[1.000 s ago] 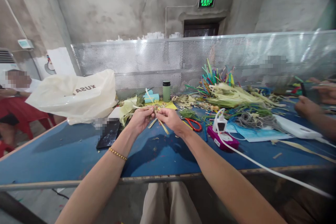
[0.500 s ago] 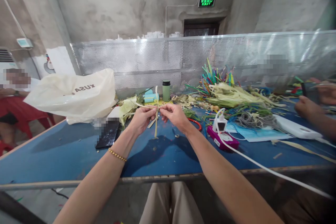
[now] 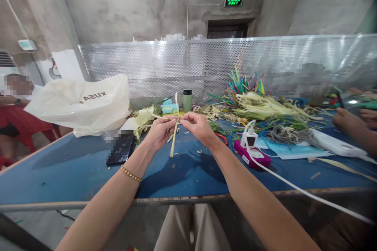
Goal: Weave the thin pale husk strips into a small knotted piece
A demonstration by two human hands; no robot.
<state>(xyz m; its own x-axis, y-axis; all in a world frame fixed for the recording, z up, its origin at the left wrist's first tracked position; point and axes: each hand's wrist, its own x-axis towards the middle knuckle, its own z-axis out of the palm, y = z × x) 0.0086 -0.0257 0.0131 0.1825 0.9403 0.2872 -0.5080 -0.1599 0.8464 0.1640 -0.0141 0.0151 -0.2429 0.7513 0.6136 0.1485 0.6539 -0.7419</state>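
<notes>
Above the blue table, both my hands meet over pale yellow-green plant-leaf strips (image 3: 174, 141) that cross one another. My left hand (image 3: 160, 133), with a gold bead bracelet at its wrist, pinches the crossing from the left. From the other side, my right hand (image 3: 198, 126) pinches close to the same spot, thumb against forefinger. One strip end sticks up between the hands, another hangs down, and a third runs out leftward over my left hand. The fingertips hide the crossing itself. Behind the left hand lie wider pale leaves (image 3: 144, 119).
A white plastic bag (image 3: 79, 104) and a dark tablet-like slab (image 3: 120, 151) lie left. Behind stands a green bottle (image 3: 187, 101). Husk-like leaves (image 3: 262, 106), a purple box (image 3: 252, 155) with a white charger and cable, and a co-worker's hands (image 3: 350, 123) are at right.
The hanging strip end has swung slightly left and now slants. My right fingers have shifted a little at the crossing. At right, the co-worker's dark phone-like object has turned edge-on.
</notes>
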